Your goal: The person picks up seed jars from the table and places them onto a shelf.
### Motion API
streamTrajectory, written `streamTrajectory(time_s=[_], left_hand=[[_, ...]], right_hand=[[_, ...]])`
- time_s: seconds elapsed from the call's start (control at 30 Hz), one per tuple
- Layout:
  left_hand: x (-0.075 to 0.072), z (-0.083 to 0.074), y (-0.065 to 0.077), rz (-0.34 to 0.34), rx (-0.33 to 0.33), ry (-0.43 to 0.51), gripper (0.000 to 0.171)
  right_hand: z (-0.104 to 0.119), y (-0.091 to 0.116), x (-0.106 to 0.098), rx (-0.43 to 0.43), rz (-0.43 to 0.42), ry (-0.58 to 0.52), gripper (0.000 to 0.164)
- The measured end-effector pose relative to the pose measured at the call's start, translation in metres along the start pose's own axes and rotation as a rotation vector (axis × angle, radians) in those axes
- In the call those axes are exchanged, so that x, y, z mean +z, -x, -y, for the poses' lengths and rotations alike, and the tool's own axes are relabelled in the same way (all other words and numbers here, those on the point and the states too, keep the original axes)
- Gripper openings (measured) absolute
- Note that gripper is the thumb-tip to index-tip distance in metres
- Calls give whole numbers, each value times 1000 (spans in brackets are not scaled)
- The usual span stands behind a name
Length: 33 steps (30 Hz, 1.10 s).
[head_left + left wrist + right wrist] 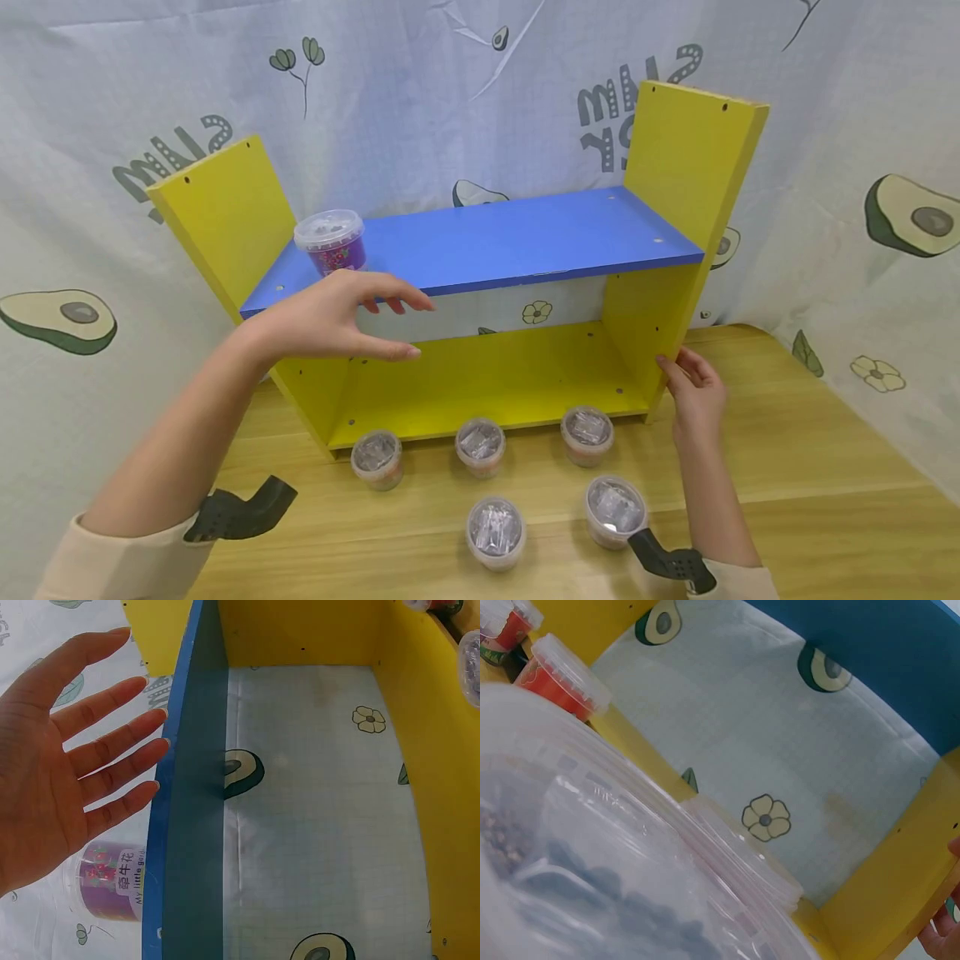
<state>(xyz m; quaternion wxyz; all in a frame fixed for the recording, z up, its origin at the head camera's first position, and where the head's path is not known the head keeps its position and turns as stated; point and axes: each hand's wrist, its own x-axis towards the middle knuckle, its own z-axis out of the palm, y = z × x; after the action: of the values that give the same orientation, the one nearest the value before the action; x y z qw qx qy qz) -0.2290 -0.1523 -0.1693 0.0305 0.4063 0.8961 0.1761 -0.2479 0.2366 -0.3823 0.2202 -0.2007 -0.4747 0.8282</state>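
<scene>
A purple-labelled plastic tub [339, 254] with a clear lid stands at the left end of the blue shelf board [495, 242]. In front of that board my left hand [337, 315] hovers, thumb and fingers spread with nothing between them. The left wrist view shows the same hand [82, 750] with its palm turned to the camera, the tub [112, 881] beyond it. Low on the right, my right hand [697, 392] grips the front edge of the yellow side panel [686, 167]. Only some of its fingers [941, 930] appear at the border of the right wrist view.
Several lidded tubs stand on the wooden table before the shelf unit, among them one at the left [377, 460] and one at the front right [615, 510]. The yellow bottom board [480, 379] lies behind them. A patterned curtain [420, 100] hangs at the back.
</scene>
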Motion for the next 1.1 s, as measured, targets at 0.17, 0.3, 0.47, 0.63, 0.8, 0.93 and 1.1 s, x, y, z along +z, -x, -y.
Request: streamTrajectory(time_s=[0.17, 0.3, 0.47, 0.63, 0.8, 0.93, 1.1], left_hand=[[7, 1, -3, 11, 23, 20, 46], [17, 3, -4, 20, 53, 35, 47], [34, 7, -7, 30, 86, 56, 47], [54, 12, -10, 55, 86, 70, 48], [76, 16, -11, 86, 60, 88, 49], [92, 16, -14, 119, 54, 90, 50], [107, 16, -16, 145, 40, 88, 47]], right_hand=[[1, -1, -1, -8, -10, -11, 19], [2, 0, -1, -3, -9, 4, 18], [2, 1, -1, 14, -16, 9, 18], [0, -1, -1, 2, -15, 12, 18], [-3, -2, -1, -9, 5, -2, 19], [-3, -2, -1, -12, 2, 7, 19], [-2, 0, -2, 1, 2, 10, 19]])
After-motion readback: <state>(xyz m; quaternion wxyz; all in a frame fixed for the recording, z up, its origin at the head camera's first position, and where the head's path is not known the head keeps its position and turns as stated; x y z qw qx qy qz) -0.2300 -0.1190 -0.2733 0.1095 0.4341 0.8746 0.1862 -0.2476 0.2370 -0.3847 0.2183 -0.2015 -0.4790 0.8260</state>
